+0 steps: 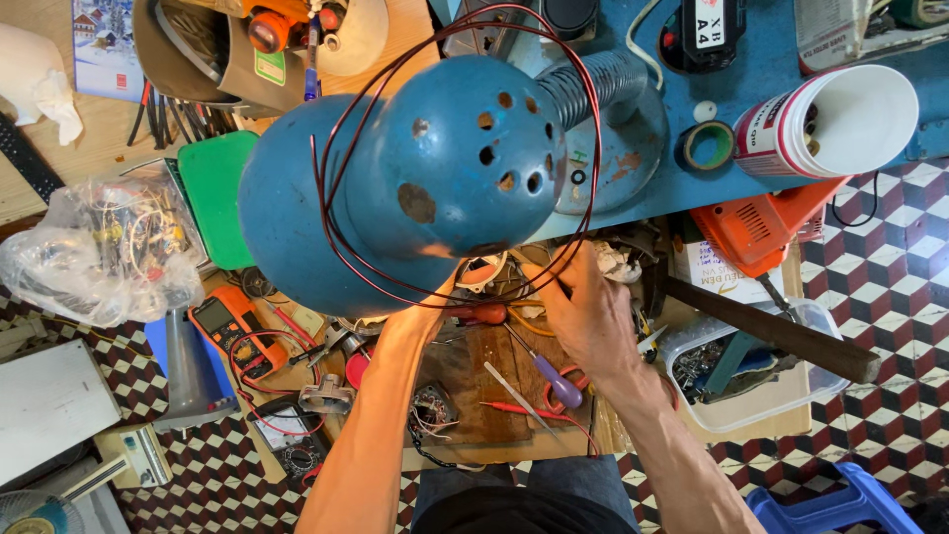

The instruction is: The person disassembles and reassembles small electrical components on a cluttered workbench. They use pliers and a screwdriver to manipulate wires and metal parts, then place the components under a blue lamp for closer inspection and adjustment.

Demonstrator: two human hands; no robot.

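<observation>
Wire (341, 232) | thin, dark red, looped | both hands (583, 311) beneath lamp (415, 188)

Bare hands: two, left hand (423, 314), right hand (585, 314)
Blue metal desk lamp (435, 188): one
Orange handheld multimeter (229, 326): one
White plastic cup (840, 121): one
Green tape roll (706, 145): one
Purple-handled screwdriver (560, 382): one

Low wooden work board (465, 381) sits near centre on the checkered tile floor (890, 326). On the board: purple-handled tool (556, 381), thin metal file (509, 393), red probe lead (524, 412). At the board's left edge: orange multimeter (225, 324). To the right: clear plastic tub (736, 396) of parts. Far side: blue bench top (761, 84) carrying a tape roll (708, 145) and a white tub (840, 119) lying on its side.
</observation>
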